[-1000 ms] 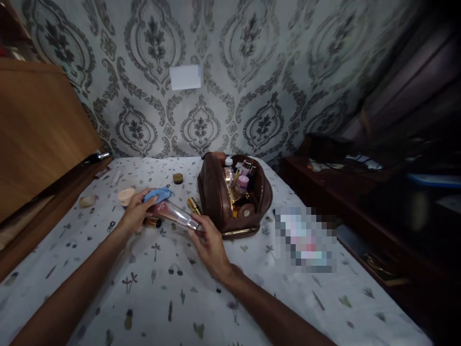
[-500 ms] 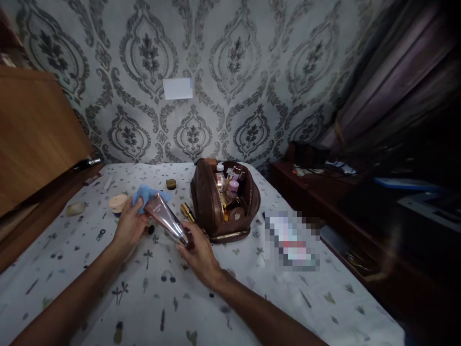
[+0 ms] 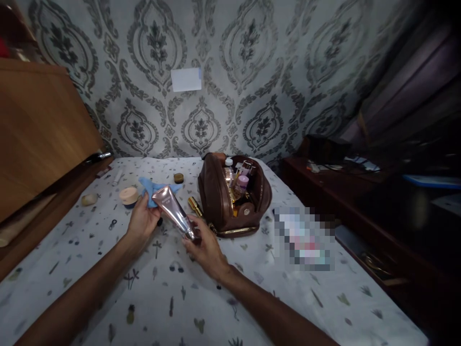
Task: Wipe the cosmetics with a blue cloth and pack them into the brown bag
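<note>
My right hand grips the capped end of a shiny pinkish-brown squeeze tube, which points up and to the left. Bunched in the closed fingers of my left hand is a light blue cloth, held against the tube's flat end. Just right of the tube stands a brown cosmetic bag, unzipped, with several bottles and a purple-capped jar inside. A gold tube lies against the bag's left side. Behind my left hand sits a round peach-lidded jar.
A small brown-gold jar, a small pale bottle and a white tube are on the patterned sheet. A pixelated flat item lies right of the bag. A wooden panel borders the left; a dark table stands right.
The whole scene has shifted slightly right and up as my head moved. The tube has turned a little in my hands, its shiny face showing more. Both hands keep their hold.
</note>
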Tool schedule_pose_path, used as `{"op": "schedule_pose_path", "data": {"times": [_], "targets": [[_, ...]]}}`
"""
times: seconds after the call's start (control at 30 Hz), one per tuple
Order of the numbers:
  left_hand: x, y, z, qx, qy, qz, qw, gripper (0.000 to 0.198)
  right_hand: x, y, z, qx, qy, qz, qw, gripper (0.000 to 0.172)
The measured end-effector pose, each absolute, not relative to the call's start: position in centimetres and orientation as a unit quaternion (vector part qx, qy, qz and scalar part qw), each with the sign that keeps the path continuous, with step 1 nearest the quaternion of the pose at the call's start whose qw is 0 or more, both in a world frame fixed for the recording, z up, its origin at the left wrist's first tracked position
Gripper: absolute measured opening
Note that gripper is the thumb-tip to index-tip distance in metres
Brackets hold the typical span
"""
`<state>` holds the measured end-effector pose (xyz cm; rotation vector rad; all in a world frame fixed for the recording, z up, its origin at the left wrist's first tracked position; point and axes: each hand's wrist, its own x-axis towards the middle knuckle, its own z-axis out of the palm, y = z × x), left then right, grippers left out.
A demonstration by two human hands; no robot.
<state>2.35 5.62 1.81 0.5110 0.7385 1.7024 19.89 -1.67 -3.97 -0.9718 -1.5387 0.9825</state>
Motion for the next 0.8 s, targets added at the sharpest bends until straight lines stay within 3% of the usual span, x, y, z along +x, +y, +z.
{"op": "schedule_pose_path", "data": {"times": [0.23, 0.37, 0.4, 0.6, 0.8], "targets": [[2.5, 5.6, 2.0, 0.184, 0.337, 0.709, 0.591, 0.019, 19.5, -2.1, -3.8, -0.369, -0.556, 0.543, 0.51, 0.061], [3.0, 4.7, 1.7, 0.225, 0.325, 0.693, 0.603, 0.004, 19.4, -1.9, -3.7, -0.358, -0.52, 0.567, 0.529, 0.062], [3.2, 4.4, 1.6, 0.255, 0.323, 0.678, 0.609, 0.013, 19.4, -1.8, -3.7, -0.361, -0.516, 0.564, 0.534, 0.061], [4.5, 2.9, 0.1, 0.422, 0.362, 0.58, 0.596, 0.042, 20.0, -1.2, -4.4, -0.398, -0.57, 0.442, 0.567, 0.063], [4.8, 2.7, -1.0, 0.453, 0.423, 0.584, 0.524, 0.045, 20.4, -1.8, -5.0, -0.426, -0.681, 0.255, 0.538, 0.058]]}}
